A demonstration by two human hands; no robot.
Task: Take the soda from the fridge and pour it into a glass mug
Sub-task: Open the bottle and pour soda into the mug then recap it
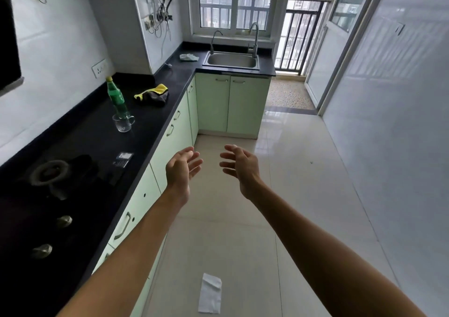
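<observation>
Nearest, a creased white slip of paper (210, 293) lies flat on the glossy pale floor tiles (291, 195). Two bare forearms stretch forward above it. The left hand (181, 168) and the right hand (239, 168) hang in the air over the floor, palms turned toward each other, fingers spread and loosely bent. Both hands are released and hold nothing, and they are well apart from the bottle and the mug.

On the left runs a long black table (97, 141) with a speckled matte top over pale green cabinet doors (211, 102) with curved metal handles. Set into its near end is a dark glass stove with a round burner (49, 172) and two rounded metal knobs (64, 220). A small dark card (124, 159) lies beyond the burner.

Farther along the table stands a clear glass mug (122, 122) with a side handle. Just behind it is the soda bottle (117, 98), upright, green translucent plastic with a yellow cap; whether the two touch cannot be told. A crumpled yellow and black cloth (153, 94) lies near them.

At the far end, a rectangular steel sink (232, 60) sits under a curved faucet (254, 38), with a pale rag (189, 57) beside it, below a white-framed window (234, 3).
</observation>
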